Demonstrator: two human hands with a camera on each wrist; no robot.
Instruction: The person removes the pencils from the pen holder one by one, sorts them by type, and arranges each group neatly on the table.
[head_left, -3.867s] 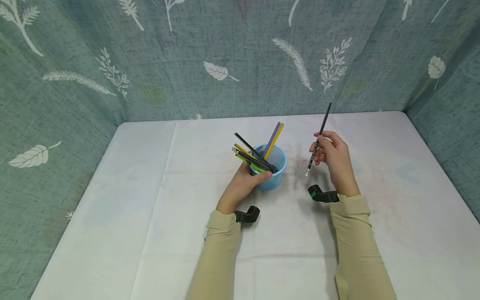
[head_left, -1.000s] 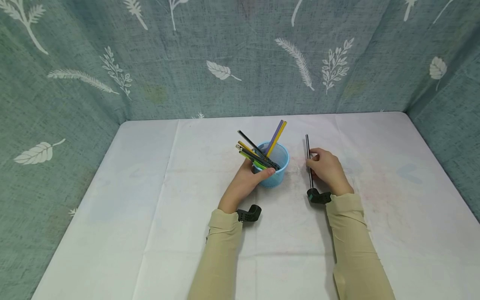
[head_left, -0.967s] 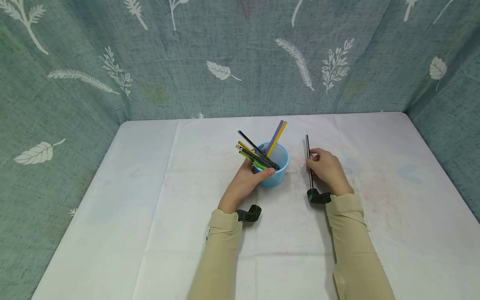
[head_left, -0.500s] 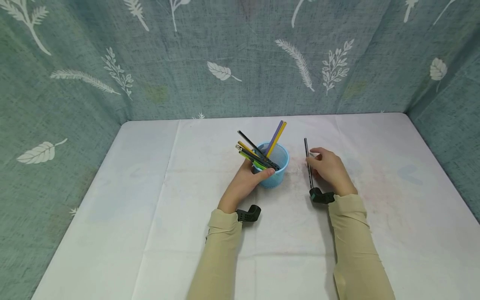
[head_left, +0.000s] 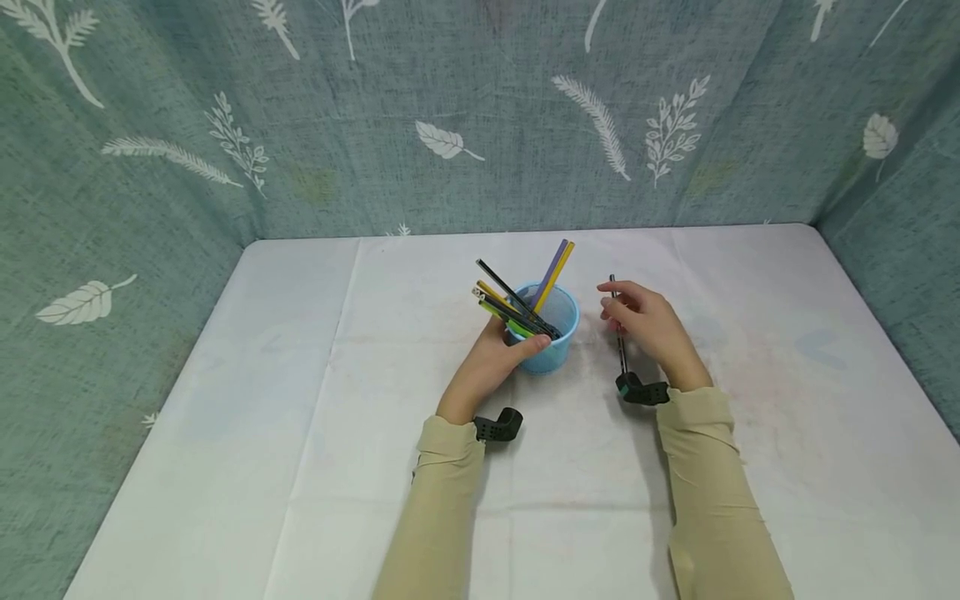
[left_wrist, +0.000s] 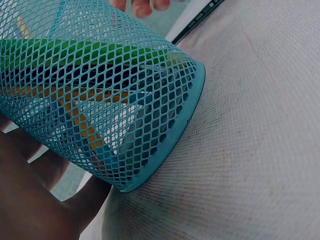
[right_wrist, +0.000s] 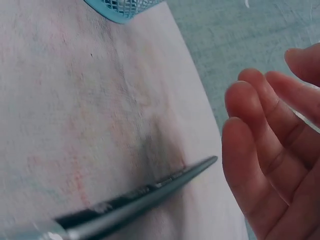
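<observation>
My left hand (head_left: 483,367) grips a light-blue mesh pencil cup (head_left: 551,357), thumb over the near rim and the other fingers around its left side. Several pencils lean in the cup: a purple one (head_left: 549,271), a yellow one (head_left: 561,268), black ones and a green one. Through the mesh (left_wrist: 125,110) in the left wrist view their lower ends show. My right hand (head_left: 652,329) hovers with loosely bent fingers above a black pencil (head_left: 622,354). In the right wrist view that pencil (right_wrist: 145,195) lies on the cloth, apart from the fingers.
A white cloth (head_left: 360,467) with creases and faint stains covers the table. Behind it hangs a grey-green curtain (head_left: 480,100) with white leaf prints, also along both sides. Black camera mounts (head_left: 643,390) sit on both wrists.
Earlier, my right hand held the black pencil up tilted, then lowered it onto the cloth. Now its fingers have let go and lifted slightly. My left hand stays on the cup.
</observation>
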